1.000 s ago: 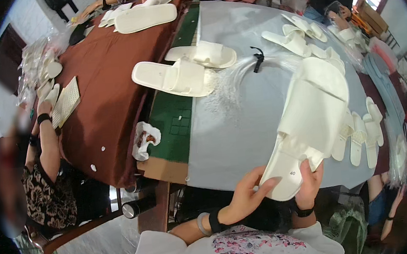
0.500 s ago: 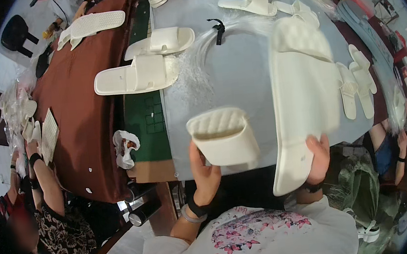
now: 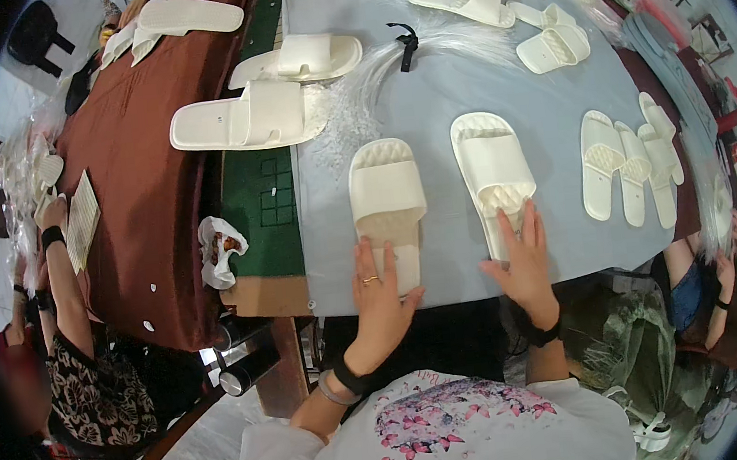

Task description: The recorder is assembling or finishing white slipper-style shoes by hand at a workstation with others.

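Note:
Two cream slide slippers lie sole-down on the grey tabletop in front of me, set apart side by side with their toes pointing away. My left hand (image 3: pixel 380 286) rests with spread fingers on the heel of the left slipper (image 3: pixel 387 194). On the heel of the right slipper (image 3: pixel 495 157), which is slightly tilted to the left, lie the stretched fingers of my right hand (image 3: pixel 524 264). Neither hand is closed round its slipper. Quilted footbeds show at the toes of both, under wide smooth straps.
Beyond the slippers lies a bundle of clear plastic strands (image 3: pixel 447 32) with a black tie (image 3: pixel 405 46). More slippers (image 3: pixel 238 118) lie at the left, with others (image 3: pixel 603 163) at the right. A crumpled white bag (image 3: pixel 221 251) sits by the brown cloth (image 3: pixel 145 172). Co-workers' arms show at both sides.
Both slippers, held up off the table half a second ago, now lie flat on it. My hands have let go of their grip and flattened onto the heels.

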Available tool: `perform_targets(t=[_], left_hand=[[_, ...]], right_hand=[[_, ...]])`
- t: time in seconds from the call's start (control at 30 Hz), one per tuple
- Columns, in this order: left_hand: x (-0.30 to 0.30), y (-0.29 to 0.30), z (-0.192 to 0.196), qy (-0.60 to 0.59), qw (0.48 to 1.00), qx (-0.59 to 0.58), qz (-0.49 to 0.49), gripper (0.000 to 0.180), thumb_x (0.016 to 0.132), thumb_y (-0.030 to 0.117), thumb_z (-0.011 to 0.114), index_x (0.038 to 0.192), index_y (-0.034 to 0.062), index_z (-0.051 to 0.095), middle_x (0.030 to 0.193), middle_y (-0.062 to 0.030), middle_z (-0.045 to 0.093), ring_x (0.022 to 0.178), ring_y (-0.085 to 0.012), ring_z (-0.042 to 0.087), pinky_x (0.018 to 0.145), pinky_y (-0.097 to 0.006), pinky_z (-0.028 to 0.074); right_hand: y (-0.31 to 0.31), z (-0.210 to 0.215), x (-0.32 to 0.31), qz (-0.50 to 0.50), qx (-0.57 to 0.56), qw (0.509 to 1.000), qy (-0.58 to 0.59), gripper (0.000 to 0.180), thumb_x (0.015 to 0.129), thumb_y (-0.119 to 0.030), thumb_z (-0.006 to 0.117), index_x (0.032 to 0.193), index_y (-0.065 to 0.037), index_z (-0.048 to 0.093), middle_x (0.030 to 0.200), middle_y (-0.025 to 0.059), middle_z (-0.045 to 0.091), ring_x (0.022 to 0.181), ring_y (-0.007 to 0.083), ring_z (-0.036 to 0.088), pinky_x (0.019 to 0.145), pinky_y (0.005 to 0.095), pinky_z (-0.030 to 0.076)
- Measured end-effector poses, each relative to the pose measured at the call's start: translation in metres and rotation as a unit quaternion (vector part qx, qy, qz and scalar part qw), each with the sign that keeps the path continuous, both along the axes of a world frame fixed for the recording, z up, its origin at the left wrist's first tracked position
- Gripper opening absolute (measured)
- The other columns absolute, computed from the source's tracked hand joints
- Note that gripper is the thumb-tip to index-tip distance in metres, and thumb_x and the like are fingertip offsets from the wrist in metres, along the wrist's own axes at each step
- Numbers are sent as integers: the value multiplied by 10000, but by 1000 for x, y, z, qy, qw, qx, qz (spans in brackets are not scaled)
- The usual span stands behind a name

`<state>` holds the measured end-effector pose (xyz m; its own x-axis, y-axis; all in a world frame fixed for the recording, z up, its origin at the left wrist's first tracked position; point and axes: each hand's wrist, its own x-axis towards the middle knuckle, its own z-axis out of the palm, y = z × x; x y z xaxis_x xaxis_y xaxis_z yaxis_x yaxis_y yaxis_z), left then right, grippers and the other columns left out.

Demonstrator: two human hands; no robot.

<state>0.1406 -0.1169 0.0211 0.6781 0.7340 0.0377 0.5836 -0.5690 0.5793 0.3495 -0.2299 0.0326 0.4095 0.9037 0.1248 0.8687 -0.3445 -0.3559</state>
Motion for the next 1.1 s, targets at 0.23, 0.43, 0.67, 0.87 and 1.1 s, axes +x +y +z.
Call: perform_targets(t=[0.23,0.43,0.67,0.87,1.1], left_hand=[[20,5,-11,-7,999,31,-25,780,736,301,652,1328,-7,249,1403,-246,119,1272,-439,166,967,-498,266],[23,23,-9,-9,998,68,-14,727,708,299,662,1280,-15,341,1375,-227,211,1257,-414,221,951,-444,308],[-18,16,8,54,988,58,-129,615,740,243,647,1259,47,382,1375,-221,225,1205,-436,306,864,-454,391],[-43,63,30,-12,986,-158,-52,328,751,168,629,1052,52,570,1053,-172,564,961,-327,548,763,-371,453],[-15,150,4,-36,989,61,128,245,746,174,641,939,34,581,848,-139,594,795,-290,581,667,-358,466]], right_hand=[[18,0,-39,93,-19,995,29,632,752,-340,612,1277,-66,392,1391,263,133,1191,549,166,978,592,166],[34,-4,-50,66,-26,997,18,628,746,-253,619,1287,-52,370,1391,266,138,1237,505,132,1019,558,86],[22,20,-52,118,-73,990,22,622,724,-250,648,1263,-63,398,1394,194,193,1187,548,185,982,579,195],[14,23,-58,113,-99,989,16,627,724,-283,649,1258,-64,403,1370,208,234,1165,546,235,972,575,228],[13,11,-60,129,-35,991,-7,618,727,-315,644,1244,-61,420,1358,218,254,1165,542,244,965,571,247]])
